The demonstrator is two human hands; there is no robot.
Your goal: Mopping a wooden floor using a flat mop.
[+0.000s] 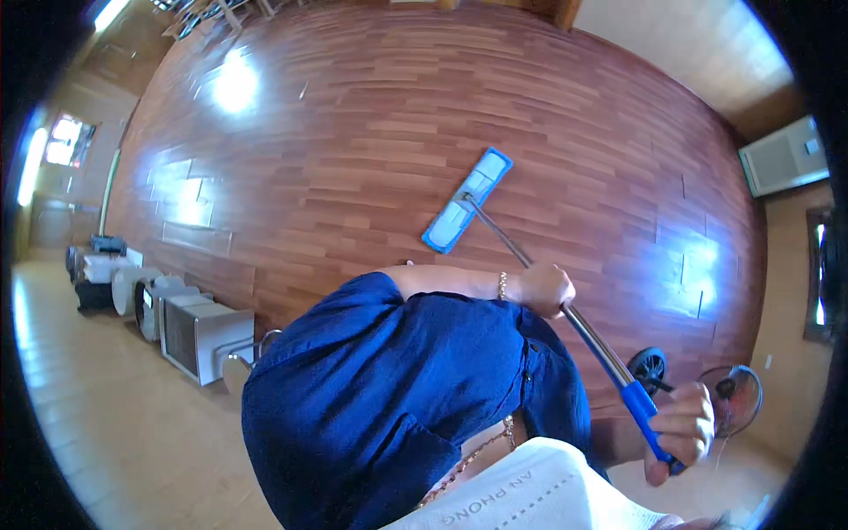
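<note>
A flat mop with a blue rectangular head (pixel 483 179) lies on the brown wood-plank floor (pixel 353 159), ahead of my body. From the head, its metal pole (pixel 601 349) slants back to the lower right. My left hand (pixel 543 289), with a bracelet at the wrist, is wrapped round the middle of the pole. Farther down, my right hand (pixel 682 428) grips the blue plastic handle (pixel 638 406) at the upper end of the pole. Both hands are closed. My dark blue sleeve and shirt (pixel 389 371) cover much of the lower middle of the view.
Along the left wall stands a row of items, among them a box-shaped white appliance (pixel 208 336) and a round white-rimmed one (pixel 126 291). A fan (pixel 735 399) and a black wheel (pixel 647 367) are at the lower right. A white panel-like unit (pixel 784 157) stands by the right wall.
</note>
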